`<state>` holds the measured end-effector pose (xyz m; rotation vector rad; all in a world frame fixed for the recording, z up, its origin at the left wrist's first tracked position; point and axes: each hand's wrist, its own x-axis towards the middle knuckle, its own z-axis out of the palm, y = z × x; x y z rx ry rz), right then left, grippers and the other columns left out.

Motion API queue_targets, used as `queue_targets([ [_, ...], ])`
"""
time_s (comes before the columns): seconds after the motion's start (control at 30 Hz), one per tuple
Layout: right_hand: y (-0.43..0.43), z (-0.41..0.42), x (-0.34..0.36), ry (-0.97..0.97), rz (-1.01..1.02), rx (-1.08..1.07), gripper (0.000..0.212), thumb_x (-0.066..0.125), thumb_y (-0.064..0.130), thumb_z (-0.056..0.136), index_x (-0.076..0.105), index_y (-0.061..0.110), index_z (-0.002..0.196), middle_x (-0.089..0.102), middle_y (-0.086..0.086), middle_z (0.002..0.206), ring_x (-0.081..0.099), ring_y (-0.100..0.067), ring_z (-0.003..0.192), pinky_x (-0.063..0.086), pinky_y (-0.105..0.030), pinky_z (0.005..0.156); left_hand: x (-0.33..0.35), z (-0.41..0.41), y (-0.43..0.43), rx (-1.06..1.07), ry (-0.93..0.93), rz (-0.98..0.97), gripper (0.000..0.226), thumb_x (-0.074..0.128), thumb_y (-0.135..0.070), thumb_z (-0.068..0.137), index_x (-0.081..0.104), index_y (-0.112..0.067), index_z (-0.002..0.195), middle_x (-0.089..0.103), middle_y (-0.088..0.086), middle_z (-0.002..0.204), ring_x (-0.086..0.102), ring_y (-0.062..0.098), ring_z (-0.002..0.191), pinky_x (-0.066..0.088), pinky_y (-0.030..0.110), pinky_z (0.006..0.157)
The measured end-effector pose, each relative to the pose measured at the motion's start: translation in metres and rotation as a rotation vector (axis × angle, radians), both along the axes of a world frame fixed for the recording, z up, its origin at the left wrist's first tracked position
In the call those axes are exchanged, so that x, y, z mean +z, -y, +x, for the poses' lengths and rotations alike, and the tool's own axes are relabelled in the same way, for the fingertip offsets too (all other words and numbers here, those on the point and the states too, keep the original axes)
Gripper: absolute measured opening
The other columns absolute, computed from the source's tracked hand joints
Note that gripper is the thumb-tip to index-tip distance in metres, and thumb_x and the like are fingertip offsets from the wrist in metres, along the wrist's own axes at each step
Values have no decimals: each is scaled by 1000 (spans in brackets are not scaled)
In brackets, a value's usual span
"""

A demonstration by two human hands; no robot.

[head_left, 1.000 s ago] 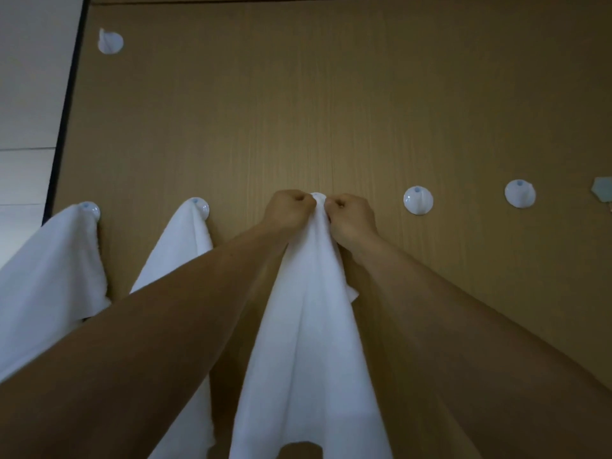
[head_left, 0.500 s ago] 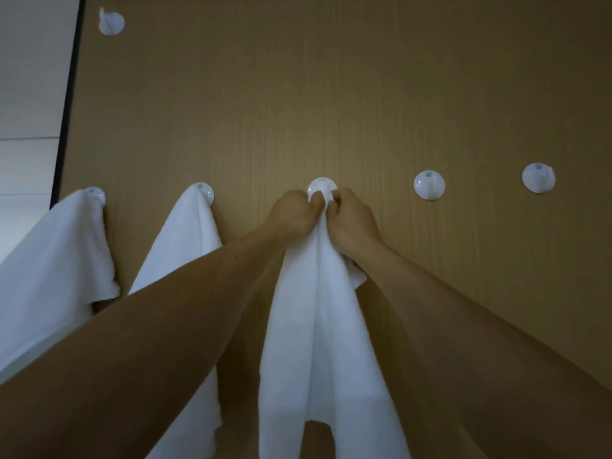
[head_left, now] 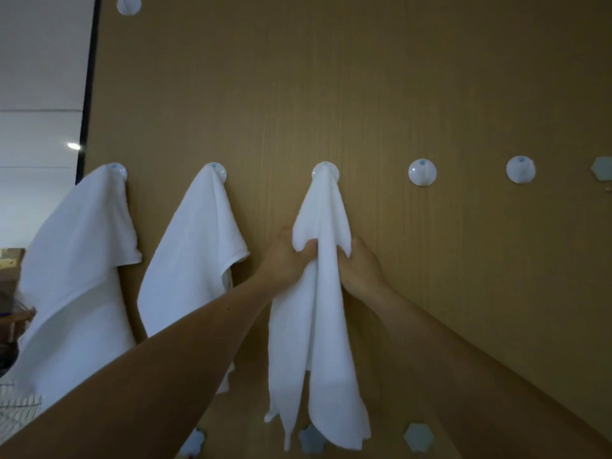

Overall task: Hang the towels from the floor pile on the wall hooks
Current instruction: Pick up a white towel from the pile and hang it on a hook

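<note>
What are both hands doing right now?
Left hand: closed on the third towel.
Right hand: closed on the same towel.

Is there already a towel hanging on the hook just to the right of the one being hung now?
No, the hook right of the third towel is bare, as is the next hook.

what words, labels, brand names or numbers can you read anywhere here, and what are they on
None: no readable text shows in this view.
The three white towels, including the one held by the left hand and right hand, show no tag or print.
The round white hooks and the wooden wall panel are unmarked.
The clutter at the left edge is too dim and small to tell.
</note>
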<state>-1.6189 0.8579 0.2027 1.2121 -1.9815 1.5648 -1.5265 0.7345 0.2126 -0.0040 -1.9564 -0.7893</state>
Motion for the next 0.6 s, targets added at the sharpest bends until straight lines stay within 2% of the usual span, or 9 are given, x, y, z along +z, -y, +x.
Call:
queue_targets([
  [0.07, -8, 9, -6, 37, 27, -60, 52, 40, 50, 98, 50, 10, 129, 60, -5, 122, 60, -22, 104, 51, -36, 87, -9, 5, 1, 16, 45, 21, 34, 64, -43, 87, 53, -26, 115, 59, -13, 106, 59, -4, 91, 43, 8, 64],
  [0.1, -12, 13, -9, 56, 29, -105, 56, 35, 52, 98, 49, 9, 131, 59, -7, 125, 59, -25, 108, 49, -39, 93, -11, 9, 1, 44, 78, 28, 49, 63, -45, 87, 48, -20, 126, 56, -8, 114, 58, 1, 99, 43, 11, 72],
  [0.17, -21, 23, -13, 82, 13, -226, 62, 28, 55, 98, 50, 7, 131, 58, -11, 128, 57, -29, 112, 46, -43, 97, -11, 14, 2, 130, 119, 30, 71, 61, -48, 86, 33, -13, 141, 49, 2, 133, 52, 19, 116, 42, 26, 86],
  [0.27, -30, 39, -21, 63, -9, -349, 62, 28, 56, 97, 52, 5, 124, 56, -14, 125, 56, -31, 109, 46, -43, 94, -12, 26, -1, 215, 84, -98, 70, 57, -48, 87, 33, -11, 141, 43, 9, 140, 45, 28, 126, 40, 42, 103],
  [0.37, -37, 58, -46, 48, 21, -335, 53, 32, 55, 97, 52, 9, 114, 55, -16, 124, 55, -32, 112, 46, -46, 95, -29, 40, -4, 264, 122, -259, 72, 50, -49, 90, 25, -13, 146, 34, 10, 148, 34, 29, 133, 32, 43, 108],
  [0.43, -46, 71, -69, 37, 57, -366, 58, 32, 56, 97, 46, 12, 131, 49, -15, 134, 49, -31, 123, 41, -42, 102, -45, 47, -10, 307, 141, -353, 74, 49, -50, 90, 21, -14, 148, 29, 11, 151, 29, 30, 136, 28, 44, 109],
  [0.5, -61, 82, -95, 47, 106, -443, 66, 32, 57, 98, 32, 12, 146, 36, -12, 147, 38, -28, 134, 32, -37, 107, -62, 55, -19, 341, 134, -450, 75, 49, -50, 89, 20, -15, 149, 23, 11, 154, 25, 31, 139, 25, 47, 112],
  [0.6, -94, 97, -128, 104, 176, -529, 67, 33, 55, 99, 23, 15, 152, 27, -11, 154, 32, -27, 139, 28, -36, 111, -87, 65, -37, 343, 114, -648, 74, 47, -49, 90, 20, -15, 150, 18, 10, 157, 15, 31, 144, 16, 50, 115],
])
